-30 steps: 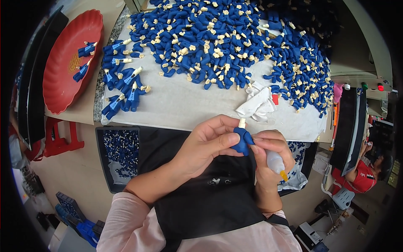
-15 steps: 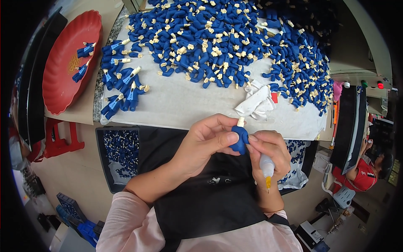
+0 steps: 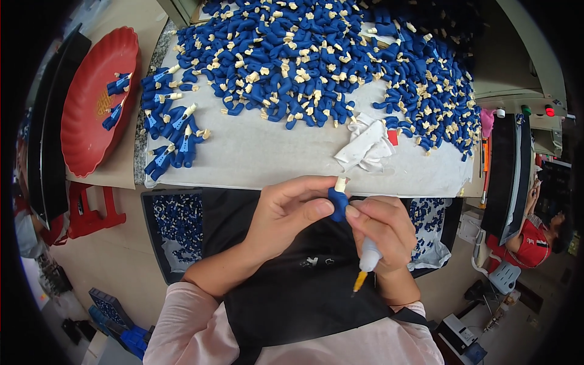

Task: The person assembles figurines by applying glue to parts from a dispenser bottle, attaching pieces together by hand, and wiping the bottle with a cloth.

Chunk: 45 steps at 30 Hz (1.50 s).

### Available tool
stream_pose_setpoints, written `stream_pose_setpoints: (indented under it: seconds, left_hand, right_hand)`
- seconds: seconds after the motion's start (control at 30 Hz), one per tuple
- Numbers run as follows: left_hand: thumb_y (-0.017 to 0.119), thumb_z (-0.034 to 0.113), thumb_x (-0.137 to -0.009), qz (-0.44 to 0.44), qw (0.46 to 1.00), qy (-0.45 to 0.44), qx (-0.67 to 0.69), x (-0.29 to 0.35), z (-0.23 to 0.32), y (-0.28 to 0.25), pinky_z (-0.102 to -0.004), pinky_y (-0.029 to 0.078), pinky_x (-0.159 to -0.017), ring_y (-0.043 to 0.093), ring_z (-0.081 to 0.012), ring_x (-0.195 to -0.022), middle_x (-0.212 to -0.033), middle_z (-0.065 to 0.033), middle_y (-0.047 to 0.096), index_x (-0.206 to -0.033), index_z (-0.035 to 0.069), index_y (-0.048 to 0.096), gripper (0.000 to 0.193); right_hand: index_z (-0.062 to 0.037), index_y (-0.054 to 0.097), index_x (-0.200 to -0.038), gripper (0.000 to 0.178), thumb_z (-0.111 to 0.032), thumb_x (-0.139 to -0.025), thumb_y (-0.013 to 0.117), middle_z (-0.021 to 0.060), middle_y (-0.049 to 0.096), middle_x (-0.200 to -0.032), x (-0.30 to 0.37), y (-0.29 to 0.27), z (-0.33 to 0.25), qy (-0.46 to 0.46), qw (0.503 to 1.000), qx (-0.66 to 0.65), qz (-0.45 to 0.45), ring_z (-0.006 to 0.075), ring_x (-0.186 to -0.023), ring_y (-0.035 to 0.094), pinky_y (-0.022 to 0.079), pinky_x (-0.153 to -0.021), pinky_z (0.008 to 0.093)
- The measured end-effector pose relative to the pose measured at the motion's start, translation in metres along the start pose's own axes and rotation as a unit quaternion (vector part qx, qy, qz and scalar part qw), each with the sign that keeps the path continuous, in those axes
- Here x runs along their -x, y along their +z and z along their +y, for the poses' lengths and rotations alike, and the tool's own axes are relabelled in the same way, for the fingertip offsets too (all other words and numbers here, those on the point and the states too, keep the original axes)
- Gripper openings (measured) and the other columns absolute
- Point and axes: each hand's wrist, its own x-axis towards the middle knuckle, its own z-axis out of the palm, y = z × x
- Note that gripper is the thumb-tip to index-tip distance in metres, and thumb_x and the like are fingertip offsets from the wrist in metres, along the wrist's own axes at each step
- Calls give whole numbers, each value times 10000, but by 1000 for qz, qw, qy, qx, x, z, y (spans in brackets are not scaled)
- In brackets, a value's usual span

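My left hand grips a small blue doll body with a cream neck peg pointing up, pinched between thumb and fingers in front of my apron. The thumb and forefinger of my right hand touch the body's right side; whether they hold a small part there is hidden. Tucked in the same hand is a white squeeze bottle, its yellow needle tip slanting down and left. Several doll bodies with light blue fronts lie at the table's left edge.
Blue arms with cream hands form a large heap across the white-covered table. A crumpled white cloth lies near the front edge. At left is a red scalloped tray holding two doll bodies. Bins flank my lap. A co-worker sits far right.
Both hands and the doll body have shifted slightly left. The bottle's needle tip has swung from pointing nearly straight down to down and left. The view has shifted a little.
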Motion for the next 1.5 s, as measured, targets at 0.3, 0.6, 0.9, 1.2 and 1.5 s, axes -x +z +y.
stream_pose_setpoints:
  seconds: [0.3, 0.6, 0.9, 1.2, 1.5]
  left_hand:
    - [615, 178, -768, -15, 999, -34, -15, -1, 5, 5, -286, 439, -785, 546, -180, -898, -952, -127, 559, -1041, -18, 501, 355]
    - [505, 193, -846, -64, 977, -96, 178, -4, 2, 4, -275, 422, -813, 527, -161, -930, -991, -107, 547, -1117, 15, 462, 326]
    - [453, 224, -871, -80, 964, -113, 225, -4, 0, 6, -275, 406, -807, 503, -153, -933, -996, -97, 520, -1108, 25, 447, 309]
    - [452, 256, -869, -75, 960, -131, 237, -3, -1, 5, -258, 404, -774, 498, -136, -903, -981, -78, 514, -1096, 26, 451, 323]
    - [447, 261, -871, -65, 961, -134, 231, -3, 1, 4, -245, 400, -762, 497, -125, -887, -963, -68, 515, -1077, 30, 458, 309]
  right_hand:
    - [28, 571, -713, 183, 8, -572, 685, 127, 565, -759, 5, 2, -5, -36, 999, 13, 0, 222, -601, 557, 459, -499, 250]
    - [-66, 527, -860, 349, -108, -596, 751, 89, 555, -876, 15, -5, -14, 57, 998, 11, -15, 200, -696, 559, 441, -555, 274]
    - [-53, 585, -829, 297, -90, -586, 752, 93, 551, -861, 23, -1, -11, 58, 998, 24, -13, 203, -738, 556, 432, -563, 277]
    - [-51, 582, -830, 286, -67, -595, 745, 94, 547, -858, 23, 1, -11, 72, 997, 3, -19, 200, -718, 558, 434, -545, 270]
    - [-49, 576, -829, 288, -62, -595, 745, 103, 549, -859, 20, 3, -12, 70, 997, 5, -27, 201, -701, 564, 445, -548, 266]
